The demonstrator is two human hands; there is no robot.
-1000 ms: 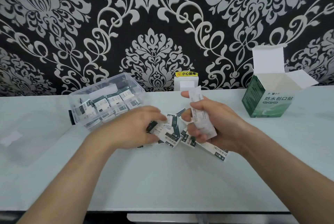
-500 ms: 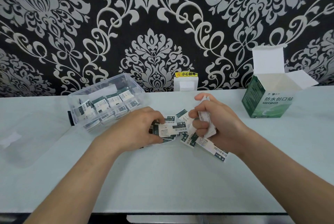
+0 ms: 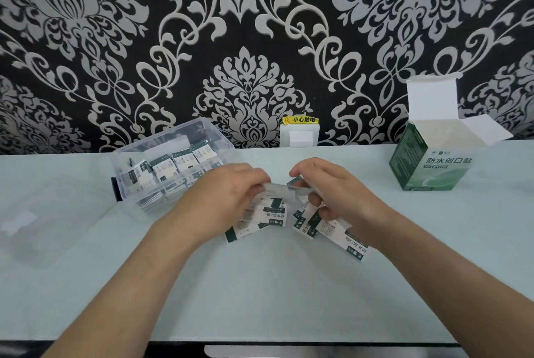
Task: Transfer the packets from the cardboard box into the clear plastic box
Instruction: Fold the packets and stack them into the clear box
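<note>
Packets lying in a loose pile mid-desk, partly hiding under both hands; count unreadable. Blurred pale strip spanning between the hands, can't tell what it is. Left hand sitting palm-down on the pile's left side, fingers curling over several packets, fingertips hidden. Right hand sitting knuckles-up on the right side, fingers curling in, pinching packets. More packets sitting in the clear box, just left of the hands. Cardboard box standing open far right, inside not showing.
</note>
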